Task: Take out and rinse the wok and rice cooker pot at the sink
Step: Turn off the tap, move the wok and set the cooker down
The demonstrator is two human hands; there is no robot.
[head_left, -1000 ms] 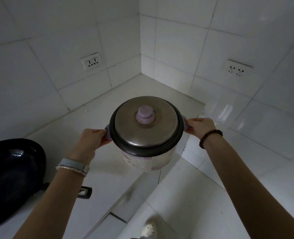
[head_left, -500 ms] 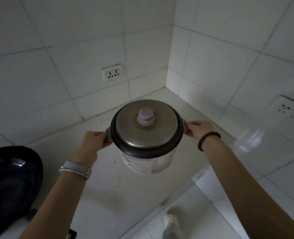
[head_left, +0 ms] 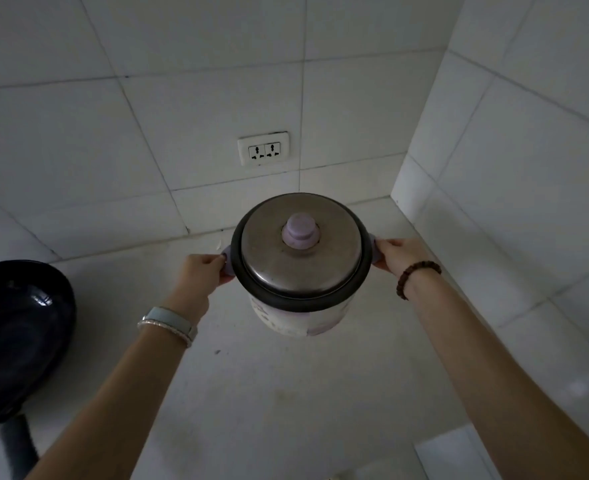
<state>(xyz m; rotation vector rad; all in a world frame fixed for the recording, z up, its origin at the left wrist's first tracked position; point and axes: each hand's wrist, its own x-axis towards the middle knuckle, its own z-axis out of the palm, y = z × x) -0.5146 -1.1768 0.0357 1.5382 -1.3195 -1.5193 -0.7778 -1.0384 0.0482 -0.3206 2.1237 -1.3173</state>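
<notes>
Both our hands, left hand [head_left: 201, 271] and right hand [head_left: 395, 256], grip the rice cooker's [head_left: 301, 261] side handles above the counter [head_left: 286, 393]; wok [head_left: 16, 337] sits left; tilting could slide the lid [head_left: 300, 249] (unsecured, we judge) off.

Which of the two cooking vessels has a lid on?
The rice cooker, held by the left hand and right hand: steel lid, purple knob. The black wok is uncovered.

wok [head_left: 19, 337] left of rice cooker [head_left: 301, 258]
</notes>
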